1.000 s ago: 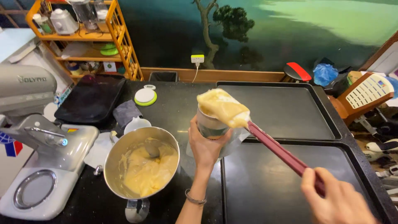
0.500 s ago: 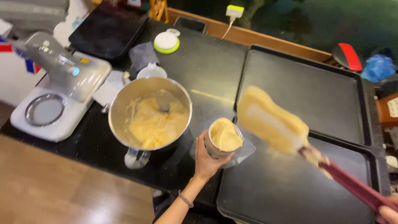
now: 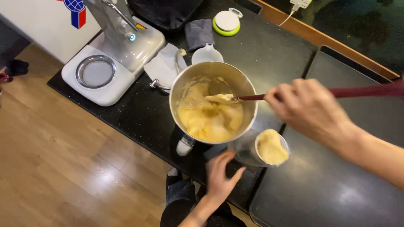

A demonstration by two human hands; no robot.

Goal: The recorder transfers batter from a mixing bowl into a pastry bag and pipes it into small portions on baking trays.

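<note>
My right hand (image 3: 309, 109) grips the dark red handle of a spatula (image 3: 362, 91) whose blade dips into the pale yellow batter (image 3: 210, 117) inside a steel mixing bowl (image 3: 185, 82). A clear piping bag (image 3: 271, 147) propped open and filled with batter stands just right of the bowl. My left hand (image 3: 221, 174) hovers with fingers spread just below the bowl and left of the piping bag, touching neither that I can tell.
A white stand mixer (image 3: 113, 46) sits at the counter's left end, with paper and a small white cup (image 3: 207, 54) beside it. A grey cloth (image 3: 200, 33) and a green-rimmed round timer (image 3: 226, 22) lie farther back. Dark baking trays (image 3: 336, 189) fill the right side. Wood floor lies left.
The spatula has gone from above the tray, loaded with batter, into the mixing bowl. My left hand has let go of the piping bag and dropped lower. The view shifted left.
</note>
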